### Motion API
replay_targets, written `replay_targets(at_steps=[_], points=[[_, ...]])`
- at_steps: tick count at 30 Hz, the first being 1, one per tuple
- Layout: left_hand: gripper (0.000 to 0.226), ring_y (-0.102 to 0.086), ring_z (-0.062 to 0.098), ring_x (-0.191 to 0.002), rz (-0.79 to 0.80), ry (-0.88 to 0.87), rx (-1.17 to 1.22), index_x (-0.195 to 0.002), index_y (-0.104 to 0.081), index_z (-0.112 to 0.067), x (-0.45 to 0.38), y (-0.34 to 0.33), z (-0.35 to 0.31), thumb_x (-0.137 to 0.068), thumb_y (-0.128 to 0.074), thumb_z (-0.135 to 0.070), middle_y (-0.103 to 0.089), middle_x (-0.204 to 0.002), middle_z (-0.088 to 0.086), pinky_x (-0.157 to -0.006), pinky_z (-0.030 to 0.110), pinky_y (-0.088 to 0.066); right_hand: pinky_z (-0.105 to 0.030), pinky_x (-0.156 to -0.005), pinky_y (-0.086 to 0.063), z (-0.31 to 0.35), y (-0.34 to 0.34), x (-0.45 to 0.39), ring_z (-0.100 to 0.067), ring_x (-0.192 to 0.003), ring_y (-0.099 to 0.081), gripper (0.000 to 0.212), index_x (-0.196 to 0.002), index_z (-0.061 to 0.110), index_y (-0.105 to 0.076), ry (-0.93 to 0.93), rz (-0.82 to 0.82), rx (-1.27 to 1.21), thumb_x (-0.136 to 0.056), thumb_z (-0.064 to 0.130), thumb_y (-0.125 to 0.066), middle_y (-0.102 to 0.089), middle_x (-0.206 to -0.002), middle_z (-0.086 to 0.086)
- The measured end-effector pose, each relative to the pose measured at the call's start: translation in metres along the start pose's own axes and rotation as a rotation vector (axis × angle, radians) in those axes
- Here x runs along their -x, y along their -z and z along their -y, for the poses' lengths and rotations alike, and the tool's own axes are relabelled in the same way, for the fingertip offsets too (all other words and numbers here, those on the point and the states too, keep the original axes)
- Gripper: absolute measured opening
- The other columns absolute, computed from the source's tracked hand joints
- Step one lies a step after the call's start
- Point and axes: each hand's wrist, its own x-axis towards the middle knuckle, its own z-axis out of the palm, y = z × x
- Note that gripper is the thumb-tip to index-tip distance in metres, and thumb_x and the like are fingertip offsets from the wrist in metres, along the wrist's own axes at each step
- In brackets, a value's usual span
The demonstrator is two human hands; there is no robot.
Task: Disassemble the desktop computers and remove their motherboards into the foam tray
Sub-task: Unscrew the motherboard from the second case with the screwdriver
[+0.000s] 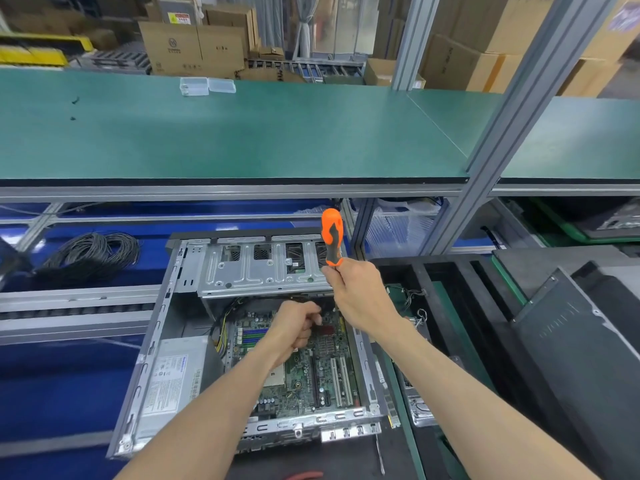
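The right hand is curled around a screwdriver with an orange and grey handle. It holds the tool low on the handle, so the upper part stands free above the fist. The shaft and the tip are hidden behind the hand, so I cannot tell where they point.

The left hand is inside the open computer case, above the motherboard. Its fingers are bent and the fingertips press together as if they pinch something small, but the object is too small to make out. The left forearm covers part of the board.

The green motherboard is in the bottom of the case, with white slots near its front edge. A grey power supply sits to the left of it, and a metal drive cage covers the far part.

To the right of the case is a black foam tray; a green board lies in it, mostly hidden by the right arm. Further left lies a coil of dark cable. On the green bench top behind stand two clear plastic boxes. The right edge shows dark panels, blurred.
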Motion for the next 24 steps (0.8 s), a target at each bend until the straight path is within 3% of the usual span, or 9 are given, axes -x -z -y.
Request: replay_targets(at_steps=[2,5,8,10,11,13,17,21,24], points=[[0.008,-0.034,0.008,-0.036,-0.053,-0.132,-0.207,-0.075,-0.073,-0.016,0.000,-0.004,0.005,-0.081,-0.069,-0.020,-0.048,-0.043,-0.011,-0.037,0.019,-0.027,-0.037,-0.056,-0.028,-0.001,-0.001,0.001,-0.028,-0.059,-0.045,0.040,-0.069,0.013,-0.040,0.007,-0.005,0.010,-0.104,0.029,-0.048,-0.048,-0.062,-0.005],[0.007,-0.047,-0.004,-0.042,-0.047,-0.300,-0.371,-0.086,-0.080,-0.031,-0.002,-0.009,0.006,-0.084,-0.076,-0.026,-0.065,-0.053,-0.017,-0.046,0.008,-0.033,-0.036,-0.058,-0.028,-0.004,-0.002,0.002,-0.027,-0.060,-0.044,0.037,-0.071,0.012,-0.043,0.007,-0.016,0.027,-0.104,0.027,-0.049,-0.049,-0.065,-0.004],[0.009,-0.057,-0.017,-0.054,-0.045,-0.380,-0.425,-0.090,-0.082,-0.024,-0.005,-0.015,0.002,-0.084,-0.079,-0.029,-0.069,-0.066,-0.020,-0.045,0.001,-0.031,-0.035,-0.059,-0.027,-0.005,-0.003,0.003,-0.026,-0.060,-0.043,0.037,-0.069,0.013,-0.041,-0.003,-0.015,0.036,-0.103,0.025,-0.050,-0.048,-0.064,-0.004],[0.008,-0.060,-0.011,-0.077,-0.069,-0.414,-0.450,-0.089,-0.083,-0.022,-0.008,-0.017,0.002,-0.083,-0.079,-0.027,-0.069,-0.068,-0.021,-0.048,-0.001,-0.032,-0.035,-0.058,-0.026,-0.005,-0.002,0.004,-0.026,-0.060,-0.043,0.039,-0.068,0.013,-0.040,-0.006,-0.015,0.027,-0.103,0.024,-0.051,-0.047,-0.063,-0.004],[0.008,-0.064,-0.005,-0.073,-0.078,-0.419,-0.451,-0.089,-0.083,-0.024,-0.009,-0.017,0.003,-0.083,-0.079,-0.026,-0.071,-0.064,-0.019,-0.051,0.000,-0.034,-0.036,-0.058,-0.027,-0.006,-0.001,0.004,-0.026,-0.059,-0.043,0.039,-0.068,0.013,-0.040,-0.008,-0.015,0.024,-0.103,0.024,-0.051,-0.047,-0.062,-0.004],[0.008,-0.063,-0.009,-0.062,-0.085,-0.408,-0.436,-0.090,-0.083,-0.027,-0.010,-0.017,0.005,-0.082,-0.080,-0.028,-0.073,-0.069,-0.020,-0.057,0.003,-0.037,-0.036,-0.058,-0.027,-0.007,0.001,0.004,-0.026,-0.060,-0.043,0.039,-0.068,0.011,-0.041,-0.018,-0.011,0.014,-0.103,0.025,-0.051,-0.048,-0.063,-0.005],[0.012,-0.068,-0.006,-0.081,-0.089,-0.387,-0.425,-0.093,-0.082,-0.029,-0.011,-0.018,0.007,-0.082,-0.080,-0.030,-0.076,-0.083,-0.019,-0.077,0.019,-0.048,-0.037,-0.059,-0.029,-0.008,0.002,0.005,-0.026,-0.062,-0.043,0.036,-0.072,0.010,-0.045,-0.023,0.004,-0.003,-0.104,0.026,-0.050,-0.050,-0.066,-0.006],[0.013,-0.070,-0.004,-0.084,-0.088,-0.390,-0.430,-0.095,-0.082,-0.026,-0.011,-0.017,0.007,-0.083,-0.080,-0.027,-0.077,-0.087,-0.016,-0.080,0.022,-0.050,-0.039,-0.059,-0.035,-0.007,0.002,0.006,-0.027,-0.061,-0.046,0.038,-0.070,0.008,-0.046,-0.020,-0.008,-0.021,-0.103,0.026,-0.053,-0.051,-0.065,-0.007],[0.013,-0.069,-0.003,-0.085,-0.089,-0.397,-0.442,-0.098,-0.082,-0.025,-0.010,-0.018,0.009,-0.085,-0.079,-0.025,-0.077,-0.090,-0.013,-0.078,0.021,-0.049,-0.044,-0.062,-0.048,-0.009,0.003,0.007,-0.030,-0.061,-0.062,0.038,-0.067,0.010,-0.049,-0.016,-0.015,-0.051,-0.100,0.026,-0.058,-0.059,-0.063,-0.011]])
